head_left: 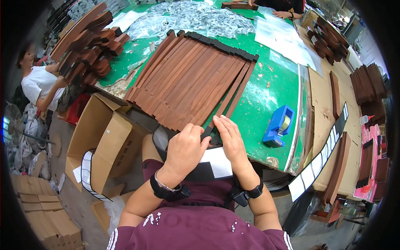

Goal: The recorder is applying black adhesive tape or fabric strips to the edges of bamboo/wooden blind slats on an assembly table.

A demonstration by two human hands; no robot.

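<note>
My left hand (185, 146) is closed, its thumb and fingers pinching a narrow black strip (207, 131) at the near end of the wooden slats. Close by on the right, my right hand (234, 143) has its fingers stretched out, the tips touching the end of a brown wooden slat (238, 95); its thumb is hidden. A broad row of similar slats (187, 75) lies side by side, with black caps (221, 45) on the far ends. Beneath my hands, a white and black piece (221, 162) rests over my lap.
A blue tape dispenser (279, 126) stands on the green tabletop (266, 100), right of the slats. Stacked wood (89, 54) and a seated person (39, 85) are at left, above an open cardboard box (100, 133). A white-and-black banded strip (323, 154) hangs at right. Clear plastic bags (187, 18) lie behind.
</note>
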